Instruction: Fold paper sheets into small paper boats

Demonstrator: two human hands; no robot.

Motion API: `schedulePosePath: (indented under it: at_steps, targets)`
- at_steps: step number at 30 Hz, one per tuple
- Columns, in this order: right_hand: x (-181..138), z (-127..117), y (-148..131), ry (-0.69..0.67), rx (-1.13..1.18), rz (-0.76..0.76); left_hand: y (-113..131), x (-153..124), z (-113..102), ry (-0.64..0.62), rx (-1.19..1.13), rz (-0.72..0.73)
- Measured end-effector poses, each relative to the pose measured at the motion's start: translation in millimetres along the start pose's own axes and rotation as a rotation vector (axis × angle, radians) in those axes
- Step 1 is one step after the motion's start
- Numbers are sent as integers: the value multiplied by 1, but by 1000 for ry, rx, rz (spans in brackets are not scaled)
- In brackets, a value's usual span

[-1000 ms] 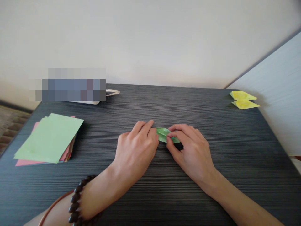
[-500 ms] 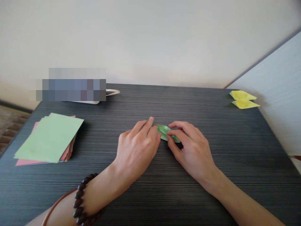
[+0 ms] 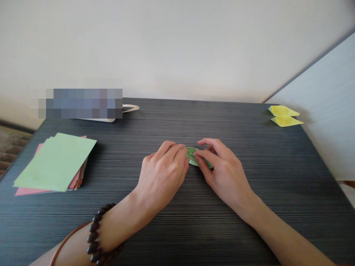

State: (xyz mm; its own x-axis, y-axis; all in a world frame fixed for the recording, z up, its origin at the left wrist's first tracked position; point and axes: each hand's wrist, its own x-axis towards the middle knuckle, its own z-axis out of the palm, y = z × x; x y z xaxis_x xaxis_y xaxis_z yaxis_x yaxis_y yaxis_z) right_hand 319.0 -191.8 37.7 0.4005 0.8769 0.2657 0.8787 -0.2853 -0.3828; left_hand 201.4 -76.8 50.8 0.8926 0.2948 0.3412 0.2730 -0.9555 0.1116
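Observation:
A small folded green paper piece (image 3: 192, 156) lies on the dark striped table (image 3: 177, 229), near its middle. My left hand (image 3: 163, 173) presses on the piece's left end with curled fingers. My right hand (image 3: 222, 173) pinches its right end between thumb and forefinger. Most of the green piece is hidden under my fingers; only a narrow strip shows between the hands. A dark bead bracelet (image 3: 95, 236) sits on my left wrist.
A stack of coloured paper sheets (image 3: 55, 162), a green one on top, lies at the table's left. Two folded yellow paper pieces (image 3: 284, 115) rest at the far right corner beside a pale panel (image 3: 327, 111). A white object (image 3: 122, 111) sits at the far left edge.
Both hands have closed in toward each other over the green piece, so less of it shows. My left fingers have curled down onto it.

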Motion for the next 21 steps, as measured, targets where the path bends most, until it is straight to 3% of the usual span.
schedulePosePath:
  at_steps: [13,21]
  targets:
    - [2,0,5,-40,13,-52,-3,1,9,-12,-104,-20]
    - [-1,-2,2,3,-104,-29,-2,2,10,-7,-184,-5]
